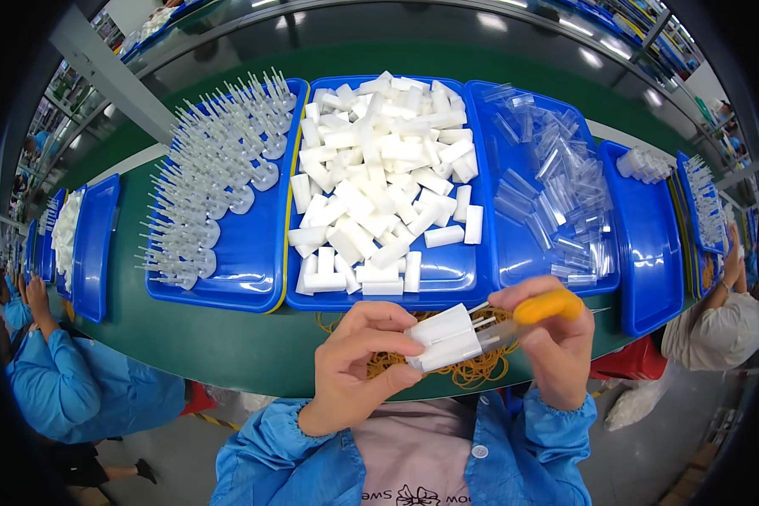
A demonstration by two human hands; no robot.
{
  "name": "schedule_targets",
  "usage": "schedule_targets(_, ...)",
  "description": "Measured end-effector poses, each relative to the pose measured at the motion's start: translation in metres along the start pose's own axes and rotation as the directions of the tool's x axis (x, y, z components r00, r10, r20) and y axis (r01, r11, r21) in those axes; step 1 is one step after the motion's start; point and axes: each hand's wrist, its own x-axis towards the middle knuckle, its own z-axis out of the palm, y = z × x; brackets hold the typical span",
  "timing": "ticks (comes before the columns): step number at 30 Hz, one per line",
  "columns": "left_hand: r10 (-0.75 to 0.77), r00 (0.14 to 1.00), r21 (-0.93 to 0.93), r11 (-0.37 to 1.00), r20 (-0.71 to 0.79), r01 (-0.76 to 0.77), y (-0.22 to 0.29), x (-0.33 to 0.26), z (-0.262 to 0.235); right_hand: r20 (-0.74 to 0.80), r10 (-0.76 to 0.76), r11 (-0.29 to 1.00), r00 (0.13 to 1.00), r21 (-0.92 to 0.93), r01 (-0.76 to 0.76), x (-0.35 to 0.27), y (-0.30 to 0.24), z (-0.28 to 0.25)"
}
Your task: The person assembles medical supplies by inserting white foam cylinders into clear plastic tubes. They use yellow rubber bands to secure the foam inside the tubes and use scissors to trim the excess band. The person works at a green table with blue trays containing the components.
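My left hand (358,358) pinches a pair of white blocks (444,337) between thumb and fingers, side by side and tilted. Thin white prongs (483,319) stick out of their right end. At that end my right hand (557,341) is closed on a clear plastic sleeve (499,335), partly blurred; how far it reaches over the blocks I cannot tell. An orange-yellow finger cot (550,307) covers one finger of the right hand. Behind the hands, a heap of similar white blocks (384,181) fills the middle tray.
The left blue tray (236,287) holds rows of white pronged parts (215,173). Clear sleeves (552,185) lie in the right tray. Orange rubber bands (472,371) are piled beneath my hands. Another blue tray (649,244) stands farther right. People in work clothes (93,384) sit on both sides.
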Motion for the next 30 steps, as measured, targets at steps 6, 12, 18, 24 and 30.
schedule_targets(6,-0.054,0.998,-0.084,0.995,0.028,0.057,0.007,0.001,0.006,-0.088,-0.246,0.887,0.965,-0.422,0.187,-0.014,0.005,-0.002)
schedule_targets(12,-0.010,1.000,-0.020,1.000,0.014,0.010,0.006,-0.003,0.003,-0.146,-0.243,0.924,0.959,-0.334,0.184,-0.023,0.013,0.017)
schedule_targets(18,0.057,0.998,0.083,0.995,0.019,-0.058,0.008,-0.006,0.004,-0.099,-0.311,0.873,0.945,-0.423,0.242,-0.028,0.008,0.021)
schedule_targets(24,-0.028,0.999,-0.062,0.998,-0.035,0.026,0.013,-0.009,0.009,-0.040,-0.423,0.778,0.905,-0.528,0.340,-0.027,0.001,0.019)
schedule_targets(30,0.013,0.999,-0.080,0.997,0.035,-0.011,0.012,-0.007,0.009,-0.087,-0.281,0.899,0.956,-0.373,0.230,-0.024,0.003,0.029)
